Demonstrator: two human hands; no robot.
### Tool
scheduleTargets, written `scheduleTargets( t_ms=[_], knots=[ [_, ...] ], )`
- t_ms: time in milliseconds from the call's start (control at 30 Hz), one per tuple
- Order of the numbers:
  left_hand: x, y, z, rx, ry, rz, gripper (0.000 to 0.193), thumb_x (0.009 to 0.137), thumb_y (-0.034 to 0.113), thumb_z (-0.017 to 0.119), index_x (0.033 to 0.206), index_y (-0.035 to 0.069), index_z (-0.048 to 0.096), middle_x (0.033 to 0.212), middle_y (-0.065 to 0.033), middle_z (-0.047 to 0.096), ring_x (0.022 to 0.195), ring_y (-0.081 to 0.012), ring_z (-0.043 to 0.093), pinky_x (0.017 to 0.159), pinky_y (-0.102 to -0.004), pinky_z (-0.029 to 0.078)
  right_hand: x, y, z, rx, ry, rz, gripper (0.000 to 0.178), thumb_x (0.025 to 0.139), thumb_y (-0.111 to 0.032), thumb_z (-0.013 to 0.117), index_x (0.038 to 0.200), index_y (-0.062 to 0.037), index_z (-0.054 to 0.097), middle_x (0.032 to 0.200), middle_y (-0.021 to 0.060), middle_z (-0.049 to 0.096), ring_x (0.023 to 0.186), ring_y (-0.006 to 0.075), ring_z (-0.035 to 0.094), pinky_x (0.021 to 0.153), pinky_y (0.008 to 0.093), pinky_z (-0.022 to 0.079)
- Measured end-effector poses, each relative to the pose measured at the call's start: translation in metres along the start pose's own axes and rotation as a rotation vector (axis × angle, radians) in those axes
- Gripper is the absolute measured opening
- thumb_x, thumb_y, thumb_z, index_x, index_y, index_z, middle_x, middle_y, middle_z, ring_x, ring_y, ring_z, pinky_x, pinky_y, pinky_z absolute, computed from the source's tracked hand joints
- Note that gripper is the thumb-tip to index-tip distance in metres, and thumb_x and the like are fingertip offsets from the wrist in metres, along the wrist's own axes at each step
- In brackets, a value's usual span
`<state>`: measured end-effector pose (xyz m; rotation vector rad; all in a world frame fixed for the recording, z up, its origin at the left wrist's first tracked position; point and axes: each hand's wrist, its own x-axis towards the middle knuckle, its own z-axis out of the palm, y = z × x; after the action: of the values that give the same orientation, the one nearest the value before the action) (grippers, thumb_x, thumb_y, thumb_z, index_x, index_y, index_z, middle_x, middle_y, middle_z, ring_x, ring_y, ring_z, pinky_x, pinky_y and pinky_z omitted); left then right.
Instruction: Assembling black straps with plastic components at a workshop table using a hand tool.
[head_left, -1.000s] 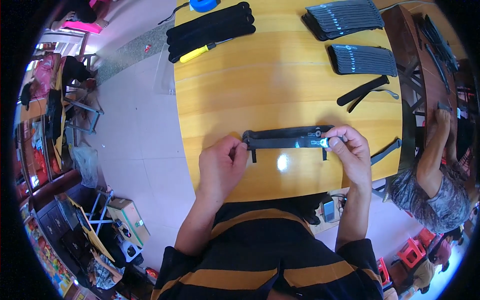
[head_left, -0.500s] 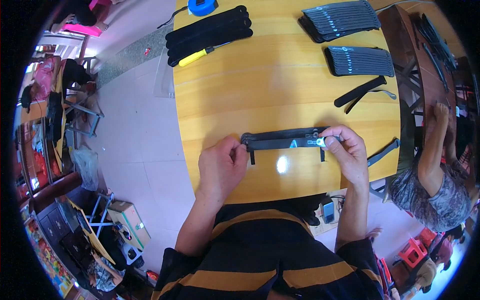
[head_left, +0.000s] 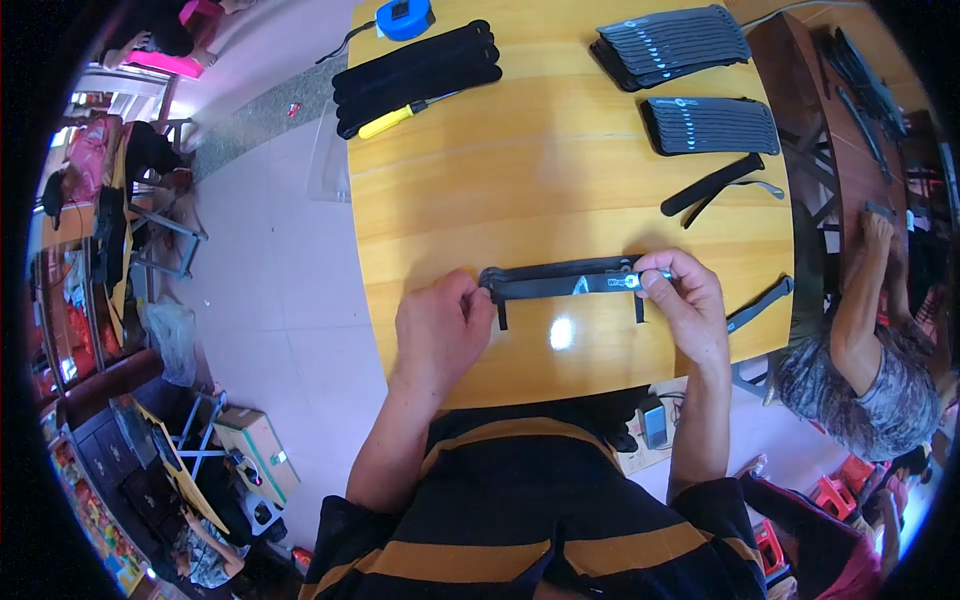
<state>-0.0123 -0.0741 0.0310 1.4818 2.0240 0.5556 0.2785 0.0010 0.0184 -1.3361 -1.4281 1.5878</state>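
A dark grey hook-and-loop strap (head_left: 550,288) is stretched sideways between my hands, close above the table's near part. At its left end, my left hand (head_left: 440,325) is closed in a pinch on it. My right hand (head_left: 688,305) pinches the other end between thumb and fingers, partly hiding it. Just behind lie more dark straps (head_left: 570,267), lined up with the held one; how many I cannot tell. Short black strips (head_left: 503,317) show on the tabletop below the strap, one near each hand.
On the wooden table (head_left: 480,365) are grey strap stacks (head_left: 710,126), black straps (head_left: 418,72), a yellow-handled screwdriver (head_left: 388,122) and a blue tape measure (head_left: 404,18). Loose straps (head_left: 715,188) lie at right, another (head_left: 760,305) near the right edge. A co-worker (head_left: 865,370) sits at right.
Both hands keep their pinch on the strap, almost unmoved. The view has shifted slightly. At the lower right, another person in dark clothing has come further into view.
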Motion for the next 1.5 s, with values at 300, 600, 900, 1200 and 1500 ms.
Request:
scheduleTargets(
  t_ms=[300,600,900,1200,1500],
  knots=[
    [0.001,-0.001,0.001,0.007,-0.002,-0.004,0.018,0.089,0.017,0.066,0.076,0.006,0.064,0.068,-0.0192,0.065,0.065,-0.0422,0.064,0.06,-0.0506,0.052,0.0,-0.013,0.008,-0.207,0.085,-0.07,0.009,0.099,-0.006,0.066,0.103,-0.0005,0.072,0.076,-0.0001,0.065,0.07,0.0058,0.058,0.063,0.0237,0.048],
    [0.0,0.0,0.0,0.021,0.025,0.018,0.019,0.09,0.018,0.066,0.077,0.005,0.064,0.067,-0.0194,0.064,0.066,-0.0423,0.064,0.061,-0.0504,0.051,-0.002,-0.022,0.016,-0.674,0.208,-0.144,0.011,0.092,-0.014,0.07,0.099,-0.0058,0.073,0.082,0.016,0.072,0.075,0.0332,0.07,0.07,0.0412,0.055],
    [0.001,0.002,-0.001,0.031,0.01,0.04,0.017,0.09,0.016,0.065,0.078,0.004,0.065,0.068,-0.0198,0.065,0.066,-0.0425,0.065,0.062,-0.0514,0.051,-0.003,-0.025,0.018,-0.803,0.251,-0.164,0.011,0.093,-0.017,0.069,0.098,-0.0082,0.071,0.084,0.0169,0.07,0.082,0.0381,0.068,0.073,0.0483,0.054],
    [-0.001,-0.004,0.001,0.055,0.062,0.102,0.019,0.089,0.017,0.067,0.077,0.003,0.063,0.064,-0.0177,0.062,0.06,-0.0385,0.063,0.057,-0.0476,0.048,-0.002,-0.022,0.022,-0.865,0.278,-0.161,0.012,0.092,-0.02,0.069,0.095,-0.0082,0.07,0.082,0.0172,0.069,0.081,0.0383,0.068,0.072,0.0496,0.053],
    [0.004,0.001,0.001,0.069,0.016,0.096,0.015,0.089,0.016,0.063,0.08,0.004,0.066,0.07,-0.0204,0.065,0.069,-0.0426,0.065,0.065,-0.0517,0.051,0.0,-0.021,0.022,-0.871,0.331,-0.181,0.01,0.09,-0.019,0.07,0.092,-0.0093,0.068,0.079,0.0163,0.069,0.077,0.0379,0.068,0.069,0.0488,0.053]
  ],
)
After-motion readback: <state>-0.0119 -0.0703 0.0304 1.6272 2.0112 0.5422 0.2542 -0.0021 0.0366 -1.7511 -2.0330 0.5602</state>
